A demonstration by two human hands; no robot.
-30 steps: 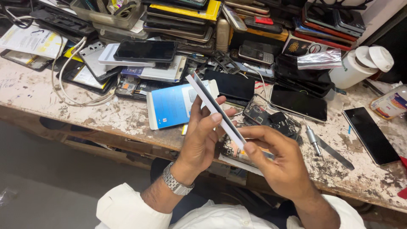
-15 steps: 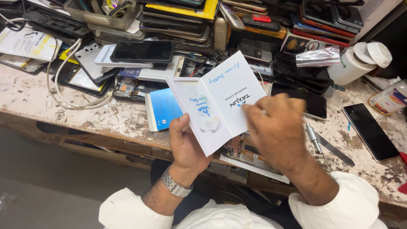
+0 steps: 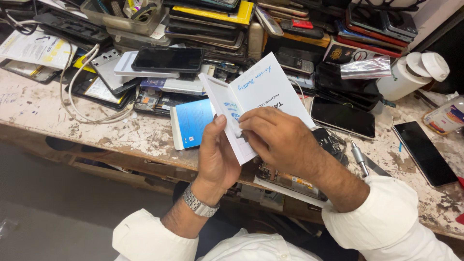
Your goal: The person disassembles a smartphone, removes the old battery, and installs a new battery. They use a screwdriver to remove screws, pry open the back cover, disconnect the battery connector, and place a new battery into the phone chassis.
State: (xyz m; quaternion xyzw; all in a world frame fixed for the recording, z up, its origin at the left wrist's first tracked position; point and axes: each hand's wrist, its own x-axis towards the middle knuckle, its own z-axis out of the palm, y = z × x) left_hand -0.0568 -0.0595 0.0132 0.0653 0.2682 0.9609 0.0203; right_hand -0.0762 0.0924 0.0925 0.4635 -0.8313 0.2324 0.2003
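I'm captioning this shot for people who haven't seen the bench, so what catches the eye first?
First, the white folded card packet held open at centre: the left hand grips its lower edge while the right hand presses fingertips into the fold. Behind it, stacked phones and parts crowd the back of the stained worktop, and a blue-faced packet lies just left of the hands.

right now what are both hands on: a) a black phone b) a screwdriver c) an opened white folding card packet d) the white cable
c: the left hand grips the lower edge of the opened white folding packet, and the right hand has its fingers on the packet's inner face; the screwdriver lies untouched on the bench.
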